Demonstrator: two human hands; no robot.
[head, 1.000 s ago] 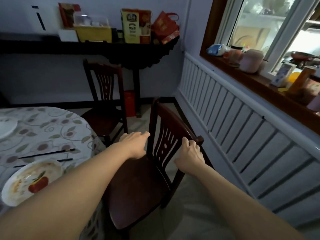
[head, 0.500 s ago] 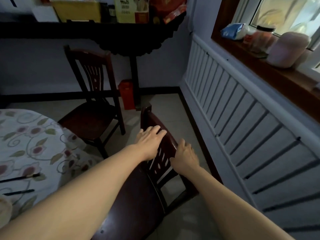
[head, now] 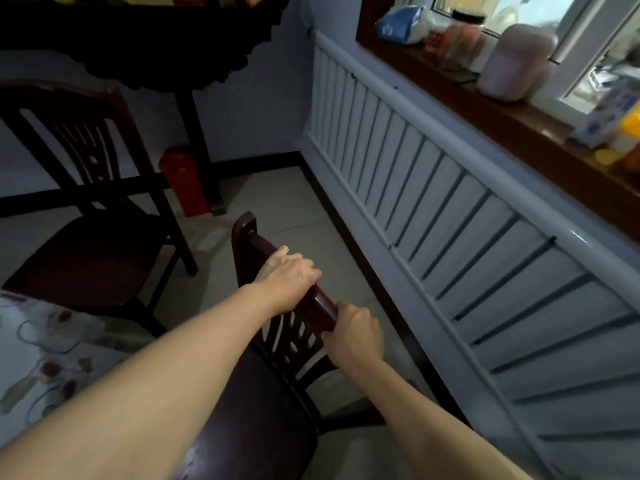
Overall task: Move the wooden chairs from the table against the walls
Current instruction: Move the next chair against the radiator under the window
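Note:
A dark wooden chair [head: 249,420] stands just in front of me, its back turned toward the white slatted wall panel [head: 433,216] on the right. My left hand [head: 289,277] is closed over the top rail of the chair's back. My right hand [head: 356,332] grips the near end of that same rail. A second dark wooden chair [head: 86,251] stands at the left, beside the table with the floral cloth [head: 45,358], its back toward the far wall.
A red box [head: 185,180] stands on the floor by the leg of a dark console table [head: 166,39] at the far wall. A wooden window sill [head: 519,109] on the right carries jars, a bag and packets. Pale floor tiles lie between chair and wall panel.
My left hand went from resting flat on the rail to curling around it. The right hand tightened on the rail's end. The view dropped and moved closer, and the table's plate and chopsticks left the frame.

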